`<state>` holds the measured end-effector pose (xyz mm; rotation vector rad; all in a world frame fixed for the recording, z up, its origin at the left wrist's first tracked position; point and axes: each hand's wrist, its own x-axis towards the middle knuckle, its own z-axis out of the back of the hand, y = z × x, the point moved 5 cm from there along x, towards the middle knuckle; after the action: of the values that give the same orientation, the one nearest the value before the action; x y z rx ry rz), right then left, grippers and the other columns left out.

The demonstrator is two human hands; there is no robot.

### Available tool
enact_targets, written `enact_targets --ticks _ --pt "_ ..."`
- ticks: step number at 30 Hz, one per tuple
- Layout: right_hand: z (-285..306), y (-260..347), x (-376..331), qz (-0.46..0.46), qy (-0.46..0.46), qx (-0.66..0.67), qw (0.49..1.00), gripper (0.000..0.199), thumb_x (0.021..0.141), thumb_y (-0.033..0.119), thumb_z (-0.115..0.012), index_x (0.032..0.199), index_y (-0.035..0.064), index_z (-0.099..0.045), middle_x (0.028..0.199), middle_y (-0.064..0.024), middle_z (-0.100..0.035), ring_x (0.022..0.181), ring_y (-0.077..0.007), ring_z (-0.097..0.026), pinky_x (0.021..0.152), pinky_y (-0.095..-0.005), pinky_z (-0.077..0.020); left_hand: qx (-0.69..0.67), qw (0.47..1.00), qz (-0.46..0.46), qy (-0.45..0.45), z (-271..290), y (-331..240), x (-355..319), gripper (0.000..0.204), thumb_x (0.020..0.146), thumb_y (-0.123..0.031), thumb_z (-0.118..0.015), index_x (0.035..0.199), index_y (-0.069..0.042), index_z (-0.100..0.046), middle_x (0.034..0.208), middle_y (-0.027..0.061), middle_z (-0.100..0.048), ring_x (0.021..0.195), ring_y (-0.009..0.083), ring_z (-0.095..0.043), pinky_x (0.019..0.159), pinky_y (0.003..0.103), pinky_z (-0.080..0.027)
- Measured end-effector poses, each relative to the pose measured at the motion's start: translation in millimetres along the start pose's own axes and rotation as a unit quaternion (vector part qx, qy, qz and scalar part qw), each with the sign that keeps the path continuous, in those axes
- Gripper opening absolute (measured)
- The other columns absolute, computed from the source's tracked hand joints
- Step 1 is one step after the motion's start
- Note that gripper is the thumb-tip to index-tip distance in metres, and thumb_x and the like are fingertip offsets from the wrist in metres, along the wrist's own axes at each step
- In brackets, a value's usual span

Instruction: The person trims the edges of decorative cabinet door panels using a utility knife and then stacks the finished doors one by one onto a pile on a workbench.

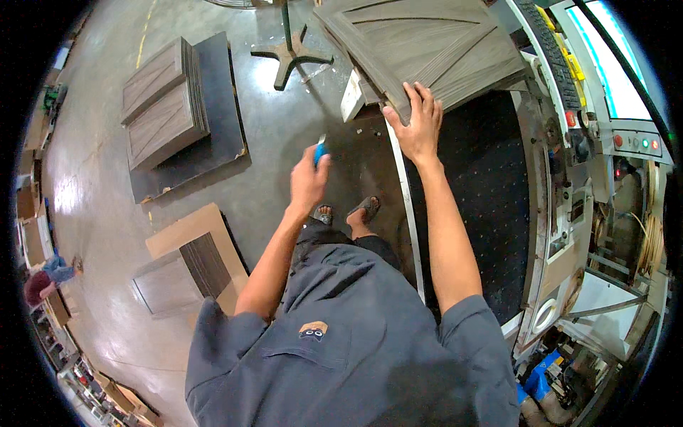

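Observation:
My left hand [307, 179] is closed around a blue utility knife [320, 152], its short pale blade pointing away from me over the floor. My right hand [420, 128] lies with fingers spread on the near corner of a grey-brown wood-grain panel [434, 43]. The thumb is by the panel's edge. Raised diagonal strips and a frame show on the panel's face. Under it, more panel edges stick out on the left. The panel sits at the far end of a black, dotted machine bed [477, 206].
Stacked panels rest on a dark board [224, 107] at left; another stack [185, 274] sits on cardboard nearer me. A star-footed stand [290, 57] is ahead. On the right are a keyboard [551, 57], screen [619, 64] and control buttons [637, 142]. Another person [53, 281] is far left.

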<state>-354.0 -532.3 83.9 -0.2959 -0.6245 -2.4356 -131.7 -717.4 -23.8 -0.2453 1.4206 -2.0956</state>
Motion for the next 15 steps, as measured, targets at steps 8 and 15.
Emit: enact_targets --ticks 8,15 --pt "1.0 19.7 4.6 -0.031 -0.015 -0.015 0.999 0.091 0.089 0.074 -0.068 0.155 0.0138 -0.051 0.161 -0.0136 -0.043 0.153 -0.0345 -0.036 0.129 -0.0599 -0.0176 0.115 0.972 -0.204 -0.010 -57.4 -115.6 42.5 0.035 0.107 -0.026 -0.059 0.137 -0.008 -0.058 0.117 0.0220 -0.073 0.097 0.0455 -0.071 0.081 0.056 -0.056" --pt "0.7 16.3 1.5 -0.028 -0.027 -0.007 0.999 0.089 0.089 0.072 -0.069 0.154 0.0142 -0.051 0.161 -0.0137 -0.044 0.152 -0.0344 -0.037 0.129 -0.0601 -0.0183 0.105 0.968 -0.228 -0.003 -59.8 -118.1 41.8 0.034 0.107 -0.024 -0.060 0.137 -0.008 -0.059 0.117 0.0207 -0.072 0.100 0.0436 -0.071 0.081 0.054 -0.056"
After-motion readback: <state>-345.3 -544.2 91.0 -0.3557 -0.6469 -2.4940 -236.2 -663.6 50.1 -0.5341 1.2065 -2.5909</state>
